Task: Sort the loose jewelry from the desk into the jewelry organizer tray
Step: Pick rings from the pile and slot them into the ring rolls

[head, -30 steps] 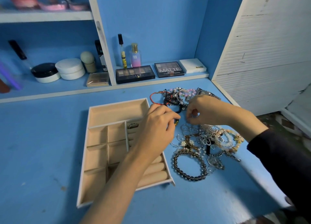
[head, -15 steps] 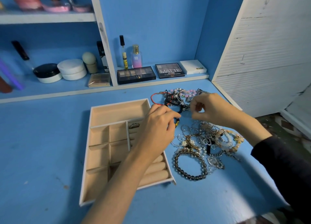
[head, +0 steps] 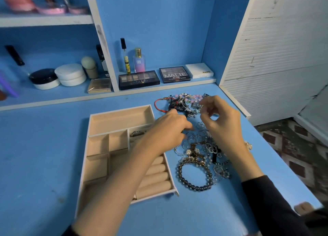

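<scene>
The beige jewelry organizer tray point(head: 120, 110) lies on the blue desk, with one silver piece point(head: 138, 133) in a middle compartment and ring rolls at its right side. To its right sprawls the loose jewelry: a dark bead bracelet point(head: 194, 187), a heap of silver rings point(head: 199, 135), a red cord bracelet point(head: 157, 105) and pink beads point(head: 197, 96). My left hand point(head: 165, 131) reaches over the tray's right edge, its blurred fingertips at the rings. My right hand point(head: 221, 122) hovers above the heap, thumb and forefinger pinching something too small to make out.
Eyeshadow palettes point(head: 139, 79), a perfume bottle point(head: 139, 60) and jars point(head: 70, 74) stand on the low shelf behind the desk. A white slatted panel point(head: 276, 58) bounds the right side. The desk's right edge drops to a patterned floor point(head: 298, 147).
My right hand has lifted off the heap and moved back and right, still pinched. My left hand has slid from the tray's edge toward the rings.
</scene>
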### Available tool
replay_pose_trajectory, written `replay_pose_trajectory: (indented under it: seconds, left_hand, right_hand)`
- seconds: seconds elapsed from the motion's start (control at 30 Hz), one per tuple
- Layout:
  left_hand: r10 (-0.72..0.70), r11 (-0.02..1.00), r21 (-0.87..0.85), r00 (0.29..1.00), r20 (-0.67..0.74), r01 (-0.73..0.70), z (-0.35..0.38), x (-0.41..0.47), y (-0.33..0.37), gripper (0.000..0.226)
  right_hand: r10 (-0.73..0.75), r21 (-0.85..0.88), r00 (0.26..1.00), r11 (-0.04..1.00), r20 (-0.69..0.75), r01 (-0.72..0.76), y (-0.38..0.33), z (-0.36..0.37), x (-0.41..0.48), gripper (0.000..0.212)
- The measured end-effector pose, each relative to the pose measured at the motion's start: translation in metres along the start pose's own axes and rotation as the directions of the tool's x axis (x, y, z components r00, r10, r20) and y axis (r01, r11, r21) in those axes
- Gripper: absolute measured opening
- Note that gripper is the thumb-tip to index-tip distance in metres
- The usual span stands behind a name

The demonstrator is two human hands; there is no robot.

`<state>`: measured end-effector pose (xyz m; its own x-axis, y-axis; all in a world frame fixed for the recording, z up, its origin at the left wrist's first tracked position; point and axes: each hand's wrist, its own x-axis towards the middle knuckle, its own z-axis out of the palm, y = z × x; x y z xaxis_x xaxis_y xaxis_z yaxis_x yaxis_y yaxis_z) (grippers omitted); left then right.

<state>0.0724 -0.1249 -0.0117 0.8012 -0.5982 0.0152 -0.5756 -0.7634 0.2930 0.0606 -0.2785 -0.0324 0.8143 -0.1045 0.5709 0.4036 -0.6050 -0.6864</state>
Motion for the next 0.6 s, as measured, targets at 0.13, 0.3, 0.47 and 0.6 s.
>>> replay_pose_trajectory:
  seconds: [0.13,0.3,0.47,0.6]
  left_hand:
    - [0.045,0.999,0.024,0.998,0.051,-0.046,-0.0041,0.0063,-0.0002,0.029]
    - [0.060,0.998,0.001,0.997,0.054,-0.060,-0.0058,0.0105,0.0001,0.019]
    - [0.014,0.997,-0.073,0.999,-0.051,-0.018,-0.0007,0.0096,-0.0011,0.014]
    - [-0.027,0.990,-0.144,0.990,-0.136,0.007,-0.0005,0.0060,-0.0016,0.011]
  right_hand:
    - [0.003,0.000,1.000,1.000,-0.013,-0.003,0.0024,0.0015,-0.0020,0.023]
    - [0.018,0.006,1.000,1.000,-0.018,-0.018,0.0030,0.0005,-0.0021,0.021]
    - [0.019,-0.006,1.000,1.000,-0.014,-0.019,0.0019,0.0012,-0.0027,0.020]
    - [0.030,-0.011,0.999,0.999,-0.026,-0.030,0.0006,0.0004,-0.0034,0.025]
